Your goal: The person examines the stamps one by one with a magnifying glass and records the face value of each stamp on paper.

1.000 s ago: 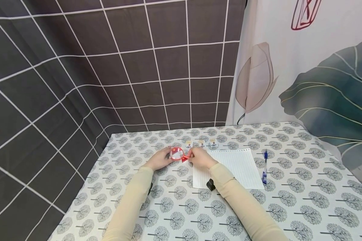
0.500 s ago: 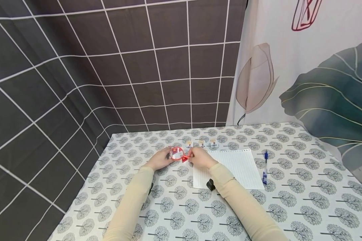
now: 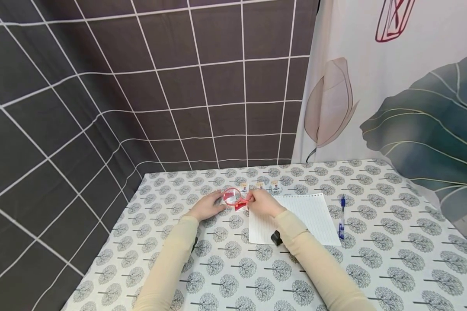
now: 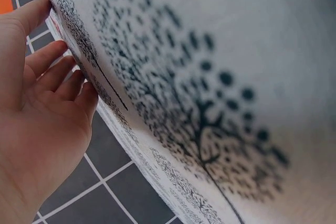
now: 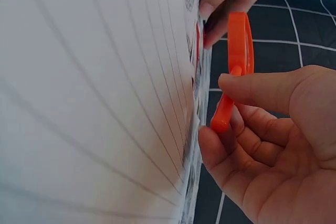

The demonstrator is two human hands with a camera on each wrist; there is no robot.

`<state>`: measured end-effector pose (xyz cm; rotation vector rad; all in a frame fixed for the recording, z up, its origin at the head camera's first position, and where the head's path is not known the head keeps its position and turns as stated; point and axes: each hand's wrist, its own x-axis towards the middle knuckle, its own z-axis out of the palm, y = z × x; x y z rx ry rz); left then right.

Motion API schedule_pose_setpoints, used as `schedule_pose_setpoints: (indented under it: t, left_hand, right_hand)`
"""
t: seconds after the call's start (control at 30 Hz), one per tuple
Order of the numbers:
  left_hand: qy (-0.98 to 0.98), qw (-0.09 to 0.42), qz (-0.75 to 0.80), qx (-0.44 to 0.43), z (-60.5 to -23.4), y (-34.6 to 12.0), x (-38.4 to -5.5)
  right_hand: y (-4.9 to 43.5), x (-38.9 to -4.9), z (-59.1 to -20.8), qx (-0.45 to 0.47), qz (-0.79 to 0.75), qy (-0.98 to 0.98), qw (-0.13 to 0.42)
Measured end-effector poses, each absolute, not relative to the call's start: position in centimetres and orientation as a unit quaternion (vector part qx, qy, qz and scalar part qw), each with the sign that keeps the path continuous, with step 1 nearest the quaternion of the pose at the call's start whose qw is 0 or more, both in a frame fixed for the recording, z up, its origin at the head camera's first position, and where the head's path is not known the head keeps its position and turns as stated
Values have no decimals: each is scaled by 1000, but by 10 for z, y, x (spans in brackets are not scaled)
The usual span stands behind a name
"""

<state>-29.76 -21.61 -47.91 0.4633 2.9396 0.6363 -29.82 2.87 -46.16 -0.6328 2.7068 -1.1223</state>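
Left sleeve and right sleeve seen in pale cream — long, plain, close-fitted. Right sleeve crossed by seam or crease near cuff. Small black block, partly hidden, worn beneath; dark edge glimpsed by left sleeve. Left hand, right hand — uncovered.

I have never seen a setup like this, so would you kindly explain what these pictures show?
There is no machine here, only a person working bare-handed. The wide picture comes from a camera worn on the head; the close ones come from a camera on each wrist. On the tree-patterned cloth lie a lined sheet, a blue pen to its right, three small pictures farther back, and something red and white, too small to make out. The right hand holds a red magnifying glass in its grip, by the handle. The left hand, fingers relaxed, rests on the cloth beside it.
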Motion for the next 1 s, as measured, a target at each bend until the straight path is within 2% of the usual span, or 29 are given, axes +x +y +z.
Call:
schedule_pose_setpoints:
  t: [0.47,1.0]
  left_hand:
    - [967,58,205,138,-481,-215,-296]
    - [966,56,207,146,-476,-215,-294]
  right_hand:
    - [65,-304,-453,-216,-361,906,43]
    - [129,-312,-440,-187,-358,915,0]
